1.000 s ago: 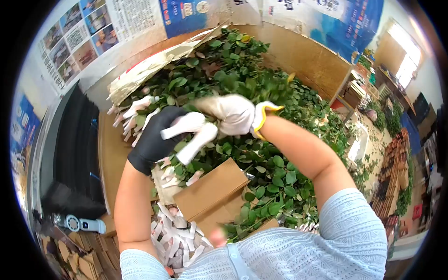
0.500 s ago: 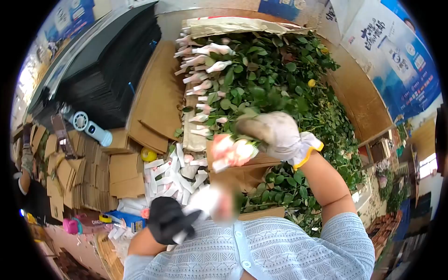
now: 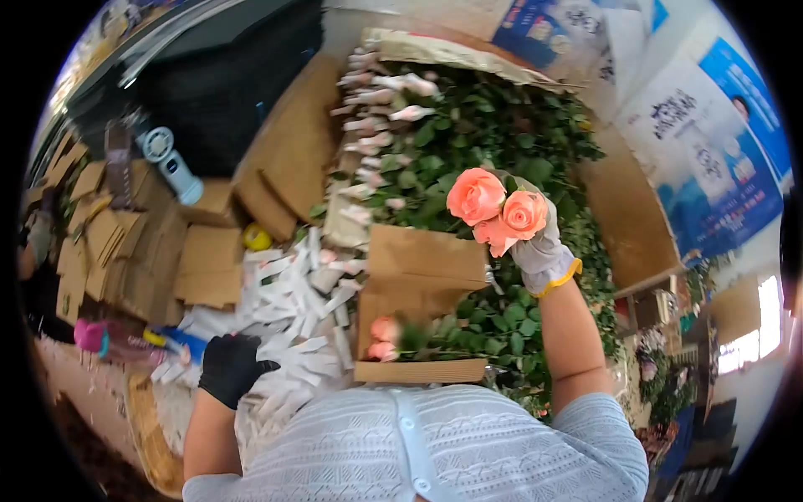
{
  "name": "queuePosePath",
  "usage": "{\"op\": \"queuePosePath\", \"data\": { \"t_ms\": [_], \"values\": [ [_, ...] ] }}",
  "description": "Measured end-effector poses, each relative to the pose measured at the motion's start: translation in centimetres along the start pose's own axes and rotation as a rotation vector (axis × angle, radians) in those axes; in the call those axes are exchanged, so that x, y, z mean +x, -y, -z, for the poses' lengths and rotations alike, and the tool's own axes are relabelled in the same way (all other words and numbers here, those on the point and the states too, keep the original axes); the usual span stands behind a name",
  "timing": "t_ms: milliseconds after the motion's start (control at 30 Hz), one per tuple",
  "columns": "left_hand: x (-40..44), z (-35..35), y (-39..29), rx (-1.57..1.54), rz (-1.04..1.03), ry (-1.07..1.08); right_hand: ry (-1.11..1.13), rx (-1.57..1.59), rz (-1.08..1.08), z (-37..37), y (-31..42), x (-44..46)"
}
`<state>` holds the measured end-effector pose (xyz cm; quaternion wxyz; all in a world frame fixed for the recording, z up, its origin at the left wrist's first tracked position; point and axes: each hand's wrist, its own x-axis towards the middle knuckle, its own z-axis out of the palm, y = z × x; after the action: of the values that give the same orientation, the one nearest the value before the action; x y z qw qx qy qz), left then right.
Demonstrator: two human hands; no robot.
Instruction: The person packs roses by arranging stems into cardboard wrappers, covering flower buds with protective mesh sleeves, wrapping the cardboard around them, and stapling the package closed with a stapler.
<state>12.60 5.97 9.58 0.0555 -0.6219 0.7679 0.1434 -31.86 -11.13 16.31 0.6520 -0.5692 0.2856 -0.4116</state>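
Note:
My right hand (image 3: 539,238), in a whitish glove with a yellow cuff, is closed around a small bunch of coral-pink roses (image 3: 493,209). Their blooms face up, above the green stems and leaves. My left hand (image 3: 230,368), in a black glove, is at the left edge of a heap of white sleeves (image 3: 293,351). Its thumb sticks out from the fingers and nothing shows in its grasp. Between the hands stands an opened cardboard box (image 3: 427,251), with more pink roses (image 3: 384,339) lying at its lower left corner.
Roses in white sleeves (image 3: 368,125) lie stacked beyond the box, their leafy stems (image 3: 493,117) running right. Folded cardboard (image 3: 209,272), a yellow tape roll (image 3: 256,237) and a light-blue handheld fan (image 3: 171,167) are at left. A pink-lidded bottle (image 3: 90,336) lies nearby. Another person's arm shows far left.
My left hand has moved left, away from the blurred white sleeve and rose near my chest. My right hand has risen and turned, bringing the rose blooms upward. Roses now show in the box.

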Motion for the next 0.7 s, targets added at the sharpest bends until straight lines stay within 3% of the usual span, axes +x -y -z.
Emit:
{"op": "queuePosePath", "data": {
  "t_ms": [33, 133, 200, 233, 267, 300, 333, 367, 433, 467, 533, 567, 600, 633, 667, 700],
  "values": [
    [1.6, -1.4, -1.1, -0.183, -0.187, -0.106, 0.002, 0.475, -0.164, 0.5, 0.9, -0.6],
    [8.4, -2.6, -7.5, -0.844, -0.75, -0.247, 0.09, 0.418, -0.059, -1.5, 3.2, -1.2],
    [10.8, -4.1, -10.5, -0.892, -0.859, -0.224, -0.418, 0.172, 0.295, -1.2, 4.0, -0.6],
    [12.0, -6.7, -10.5, -0.779, -0.948, -0.192, -0.174, 0.199, 0.577, 7.7, 2.2, -2.3],
    [12.6, -8.8, -10.3, -0.666, -1.03, -0.157, -0.473, 0.16, 0.63, 7.5, 5.8, -4.1],
    [12.4, -8.7, -10.4, -0.625, -1.112, -0.352, -0.703, 0.074, 0.69, 7.1, 9.0, -5.9],
    [12.8, -9.4, -10.1, -0.642, -1.11, -0.348, -0.835, -0.03, 0.762, 7.2, 11.4, -8.3],
    [13.2, -10.8, -9.7, -1.215, -0.85, 0.151, -0.905, -0.158, 0.825, 6.1, 13.8, -10.5],
    [11.3, -10.7, -10.9, -1.614, -0.749, 0.394, -0.914, -0.399, 0.898, 0.6, 17.3, -13.8],
    [11.5, -10.3, -10.7, -1.305, -0.867, 0.134, -0.852, -0.482, 0.893, -2.8, 17.6, -14.5],
    [11.8, -8.6, -10.2, -0.76, -0.953, -0.194, -0.606, -0.586, 0.668, -8.6, 15.4, -14.1],
    [12.0, -8.7, -10.1, -0.782, -0.943, -0.163, -0.479, -0.682, 0.395, -11.0, 12.8, -12.7],
    [12.0, -9.3, -10.2, -0.812, -0.931, -0.132, -0.342, -1.183, 0.039, -12.9, 10.0, -10.0],
    [12.1, -10.2, -10.3, -0.846, -0.888, -0.123, -0.196, -1.337, -0.08, -13.1, 7.0, -8.9],
    [11.5, -9.2, -10.5, -0.758, -0.938, -0.31, -0.023, -1.49, -0.179, -13.3, 4.1, -7.7],
    [10.9, -9.5, -10.7, -1.075, -0.786, -0.064, 0.163, -1.618, -0.251, -13.4, 1.1, -6.6]
  ]
}}
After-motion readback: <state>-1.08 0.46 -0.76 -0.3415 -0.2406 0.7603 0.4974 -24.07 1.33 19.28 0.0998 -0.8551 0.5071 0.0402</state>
